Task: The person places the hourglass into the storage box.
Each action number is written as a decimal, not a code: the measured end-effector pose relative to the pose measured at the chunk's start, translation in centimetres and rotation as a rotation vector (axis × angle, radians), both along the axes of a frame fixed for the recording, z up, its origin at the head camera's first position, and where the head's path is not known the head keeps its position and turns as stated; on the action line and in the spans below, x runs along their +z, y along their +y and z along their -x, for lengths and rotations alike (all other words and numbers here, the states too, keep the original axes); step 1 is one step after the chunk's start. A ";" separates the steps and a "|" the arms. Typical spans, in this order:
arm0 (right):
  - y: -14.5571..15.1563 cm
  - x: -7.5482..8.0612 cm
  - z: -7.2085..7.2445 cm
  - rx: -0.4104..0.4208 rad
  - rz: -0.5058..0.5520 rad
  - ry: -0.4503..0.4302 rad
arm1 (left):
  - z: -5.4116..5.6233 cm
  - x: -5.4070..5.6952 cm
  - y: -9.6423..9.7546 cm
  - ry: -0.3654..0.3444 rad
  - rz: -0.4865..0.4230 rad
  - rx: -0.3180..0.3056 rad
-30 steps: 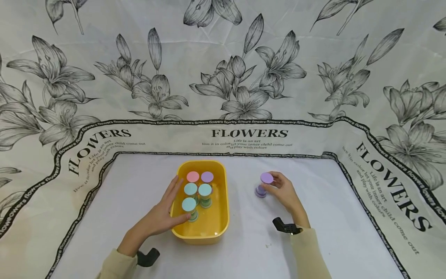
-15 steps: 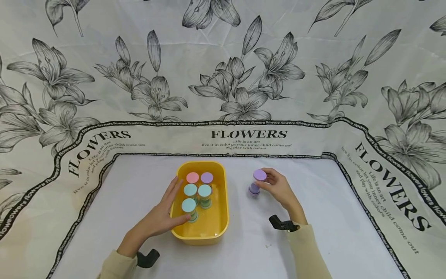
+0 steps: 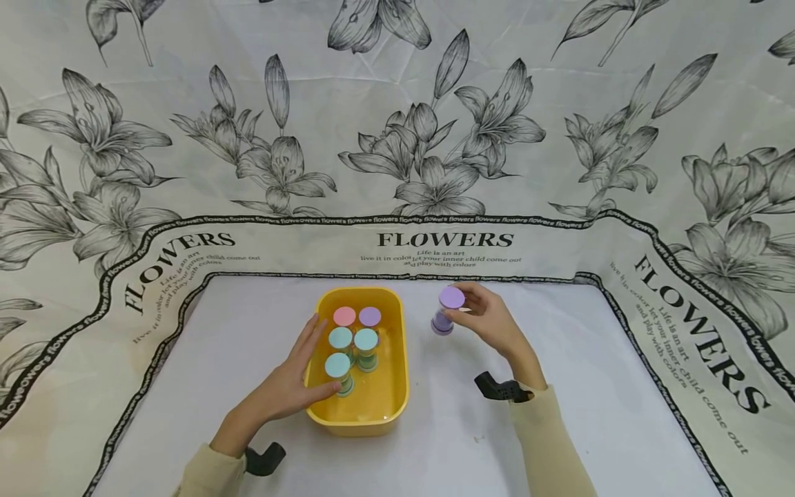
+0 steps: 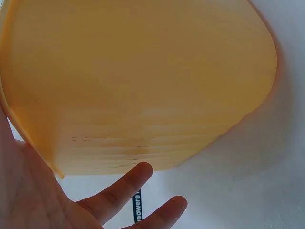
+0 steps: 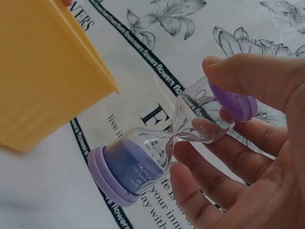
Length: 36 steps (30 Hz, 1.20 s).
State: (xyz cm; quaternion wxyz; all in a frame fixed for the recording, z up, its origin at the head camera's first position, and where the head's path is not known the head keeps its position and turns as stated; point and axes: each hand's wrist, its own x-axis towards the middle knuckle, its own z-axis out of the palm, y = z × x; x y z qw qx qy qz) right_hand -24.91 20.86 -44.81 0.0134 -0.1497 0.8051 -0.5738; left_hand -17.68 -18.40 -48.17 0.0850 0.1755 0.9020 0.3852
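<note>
My right hand (image 3: 491, 323) grips a purple-capped hourglass (image 3: 452, 298) by its upper end, to the right of a yellow tub (image 3: 406, 373). In the right wrist view, thumb and fingers close round the upper cap and glass; violet sand fills the lower bulb (image 5: 131, 164). The hourglass tilts there. My left hand (image 3: 282, 386) rests at the tub's left rim, thumb over the edge, the other fingers stretched along the outside. Inside the tub stand a pink-capped hourglass (image 3: 344, 317), another purple-capped one (image 3: 370, 317) and three with teal caps (image 3: 337, 365).
A white cloth (image 3: 459, 442) covers the table under the tub. Behind it hangs fabric (image 3: 410, 138) printed with lilies and a "FLOWERS" border. Black camera mounts (image 3: 503, 388) sit at both wrists.
My right hand has carried the purple-capped hourglass leftward and farther back, closer to the tub. The left hand and the hourglasses in the tub have stayed put.
</note>
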 end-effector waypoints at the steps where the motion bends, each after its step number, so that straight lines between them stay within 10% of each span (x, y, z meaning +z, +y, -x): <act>1: -0.2 0.4 0.0 0.009 -0.002 0.007 | 0.0 0.0 0.0 0.000 -0.002 0.000; 18: -3.6 6.2 0.0 0.231 -0.017 0.075 | 0.0 0.0 0.0 0.001 -0.020 -0.002; 36: -8.0 8.6 -0.4 0.529 -0.185 0.084 | 0.0 -0.2 0.1 0.001 -0.025 -0.006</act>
